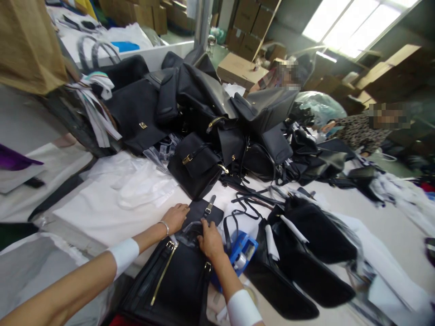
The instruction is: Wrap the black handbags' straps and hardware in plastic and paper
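Observation:
A black backpack (185,276) lies in front of me with its top toward the far side of the table. A gold zipper and buckles show on its front. Its flap (195,210) is turned back, and a strap with a metal buckle (209,207) lies across it. My left hand (175,219) is closed on the flap's left edge. At the flap's near edge, below the buckle, my right hand (211,240) has its fingers closed on it. Clear plastic (190,233) sits in the bag's mouth between my hands. A blue tape dispenser (243,253) stands beside my right wrist.
A heap of black bags (204,90) fills the far side of the table. More black bags (299,262) lie at right, some with white-wrapped handles. White sheets (115,194) are spread at left. Two people are beyond the table, one in a patterned sleeve (360,129). Cardboard boxes (241,70) stand behind.

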`<action>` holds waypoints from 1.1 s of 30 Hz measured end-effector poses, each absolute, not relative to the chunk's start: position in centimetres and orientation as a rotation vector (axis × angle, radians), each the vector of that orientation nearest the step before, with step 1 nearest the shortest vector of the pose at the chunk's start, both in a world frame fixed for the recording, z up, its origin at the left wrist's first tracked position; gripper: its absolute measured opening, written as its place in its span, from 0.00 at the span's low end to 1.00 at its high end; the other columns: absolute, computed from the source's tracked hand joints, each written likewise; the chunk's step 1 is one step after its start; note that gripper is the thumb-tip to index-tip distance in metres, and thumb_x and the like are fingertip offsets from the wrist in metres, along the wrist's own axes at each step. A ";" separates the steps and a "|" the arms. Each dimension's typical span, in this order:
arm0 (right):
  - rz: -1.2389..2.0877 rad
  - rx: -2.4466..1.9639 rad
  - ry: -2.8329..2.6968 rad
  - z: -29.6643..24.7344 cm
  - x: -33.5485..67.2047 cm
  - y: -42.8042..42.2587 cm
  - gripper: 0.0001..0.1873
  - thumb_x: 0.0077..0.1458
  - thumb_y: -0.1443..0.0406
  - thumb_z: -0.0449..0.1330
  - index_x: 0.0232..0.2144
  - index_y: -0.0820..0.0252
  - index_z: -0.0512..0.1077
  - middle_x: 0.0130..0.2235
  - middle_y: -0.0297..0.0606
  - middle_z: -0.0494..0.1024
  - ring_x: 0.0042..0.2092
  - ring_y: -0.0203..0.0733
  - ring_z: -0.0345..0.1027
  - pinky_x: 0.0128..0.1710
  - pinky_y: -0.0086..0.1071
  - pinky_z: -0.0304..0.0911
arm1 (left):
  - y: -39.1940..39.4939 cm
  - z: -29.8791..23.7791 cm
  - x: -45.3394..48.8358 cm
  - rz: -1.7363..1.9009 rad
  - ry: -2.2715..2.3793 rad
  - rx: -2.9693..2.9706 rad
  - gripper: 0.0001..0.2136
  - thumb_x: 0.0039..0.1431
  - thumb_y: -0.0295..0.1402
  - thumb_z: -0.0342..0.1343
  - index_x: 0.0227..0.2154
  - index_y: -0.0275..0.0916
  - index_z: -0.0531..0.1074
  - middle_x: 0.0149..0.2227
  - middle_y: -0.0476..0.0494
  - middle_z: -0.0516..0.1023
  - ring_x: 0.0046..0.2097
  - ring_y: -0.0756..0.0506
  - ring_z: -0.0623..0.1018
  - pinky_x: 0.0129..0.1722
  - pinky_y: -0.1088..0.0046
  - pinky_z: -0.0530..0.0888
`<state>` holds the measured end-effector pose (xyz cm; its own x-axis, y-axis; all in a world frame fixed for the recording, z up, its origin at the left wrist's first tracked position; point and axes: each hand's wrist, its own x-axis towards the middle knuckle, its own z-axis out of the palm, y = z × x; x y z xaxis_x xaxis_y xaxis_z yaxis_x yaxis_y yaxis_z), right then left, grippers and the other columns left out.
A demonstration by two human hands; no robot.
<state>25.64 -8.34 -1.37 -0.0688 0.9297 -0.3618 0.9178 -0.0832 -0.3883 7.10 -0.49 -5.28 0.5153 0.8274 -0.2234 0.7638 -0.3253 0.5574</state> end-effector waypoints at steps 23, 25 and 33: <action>0.603 -1.932 -1.899 4.7 26.6 -17.6 0.16 0.64 0.67 0.43 0.46 0.52 0.69 0.45 0.40 0.75 0.48 0.43 0.69 0.48 0.36 0.65 | -10.3 -2.2 1.9 -0.016 1.327 1.933 0.33 0.52 0.32 0.52 0.63 0.39 0.55 0.69 0.39 0.44 0.67 0.38 0.53 0.63 0.59 0.57; 0.402 -2.095 -1.726 4.8 28.7 -16.6 0.16 0.65 0.62 0.43 0.48 0.56 0.67 0.48 0.45 0.74 0.51 0.46 0.68 0.51 0.38 0.63 | -10.1 -2.1 2.0 -0.030 1.320 1.954 0.33 0.52 0.32 0.52 0.63 0.38 0.55 0.69 0.37 0.44 0.66 0.37 0.53 0.63 0.59 0.58; 0.203 -2.695 -1.871 4.7 32.5 -7.6 0.41 0.53 0.48 0.57 0.58 0.75 0.58 0.45 0.60 0.76 0.50 0.63 0.68 0.48 0.49 0.60 | -9.4 -2.0 2.7 -0.061 1.325 2.003 0.33 0.51 0.31 0.53 0.62 0.35 0.56 0.68 0.33 0.46 0.66 0.35 0.55 0.63 0.58 0.58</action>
<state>32.51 -7.56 4.68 0.3479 0.9195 -0.1831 0.9374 -0.3450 0.0485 2.72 -9.44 -2.05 0.4702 0.7825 -0.4082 0.8165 -0.2101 0.5377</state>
